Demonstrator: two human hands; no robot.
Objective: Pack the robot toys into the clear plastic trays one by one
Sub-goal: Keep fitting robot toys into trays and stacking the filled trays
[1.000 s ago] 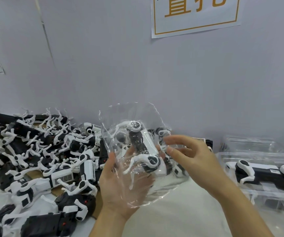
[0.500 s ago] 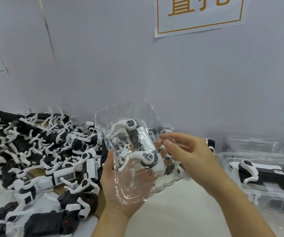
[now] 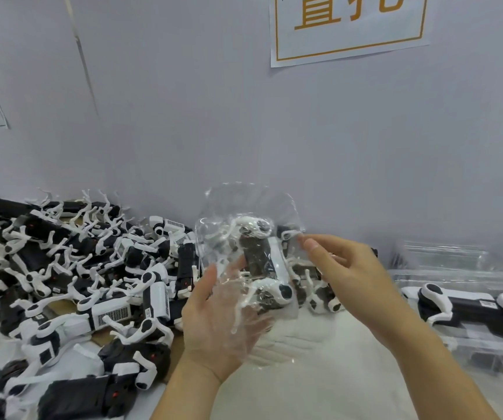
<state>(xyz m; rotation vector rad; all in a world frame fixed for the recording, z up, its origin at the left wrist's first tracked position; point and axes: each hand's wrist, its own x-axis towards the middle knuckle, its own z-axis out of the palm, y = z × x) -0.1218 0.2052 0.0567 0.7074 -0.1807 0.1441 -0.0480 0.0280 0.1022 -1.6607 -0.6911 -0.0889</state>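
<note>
Nearest, left hand [image 3: 223, 322] cradling, grip curled under, a clear plastic tray [image 3: 247, 268] with a black-and-white robot toy [image 3: 264, 262] inside, right hand [image 3: 347, 277] pinching its right edge, above the white counter [image 3: 320, 386], loose robot toys [image 3: 71, 277] heaped left, packed tray [image 3: 468, 313] right

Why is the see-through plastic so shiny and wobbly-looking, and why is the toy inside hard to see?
In the head view, light glints white off the crinkled clear tray, so the robot toy inside looks smeared. The left hand shows pale through the plastic. The right hand is slightly soft. The wide lens bends the wall seam on the left. The pile of toys stays fairly sharp.
</note>
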